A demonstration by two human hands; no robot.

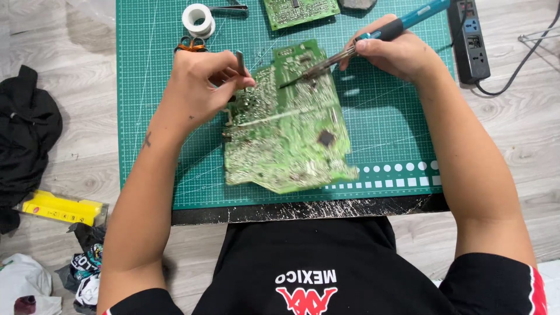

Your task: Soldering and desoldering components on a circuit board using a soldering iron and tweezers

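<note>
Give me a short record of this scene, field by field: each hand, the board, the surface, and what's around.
left hand: pinches tweezers over the board
right hand: holds a soldering iron, tip on the board
board: green, solder side up, lying flat
surface: green cutting mat
nearby: tape roll, second board, power strip, yellow package on the floor
</note>
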